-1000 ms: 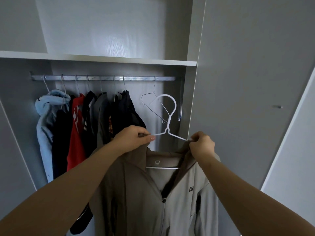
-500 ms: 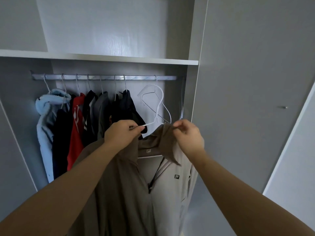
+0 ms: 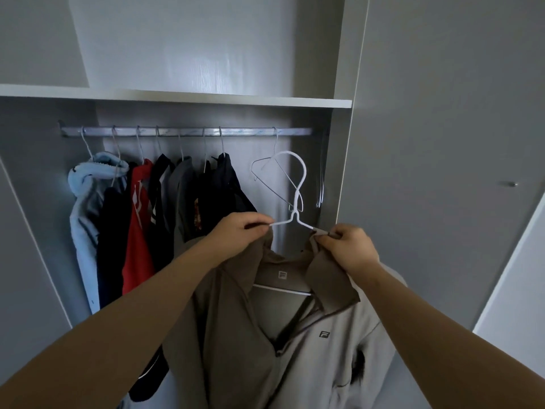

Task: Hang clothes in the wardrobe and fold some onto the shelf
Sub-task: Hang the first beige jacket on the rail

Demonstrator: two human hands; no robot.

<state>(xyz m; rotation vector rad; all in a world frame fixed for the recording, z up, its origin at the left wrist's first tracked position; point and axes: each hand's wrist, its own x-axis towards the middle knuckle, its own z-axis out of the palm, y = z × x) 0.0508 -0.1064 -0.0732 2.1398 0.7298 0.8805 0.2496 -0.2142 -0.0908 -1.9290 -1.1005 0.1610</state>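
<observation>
Head view: left hand (image 3: 239,231) and right hand (image 3: 352,250) grip the hanger (image 3: 295,215), jacket (image 3: 236,335) draped between them.

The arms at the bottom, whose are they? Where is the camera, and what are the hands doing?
There is no robot here. A person wears the camera on their head, so you see their own arms reaching out. The left hand and the right hand each grip one end of a white hanger with a beige jacket on it. They hold it up below the rail; its hook is not on the rail yet. Other clothes hang there, and a spare hanger too. Above is a shelf.
</observation>
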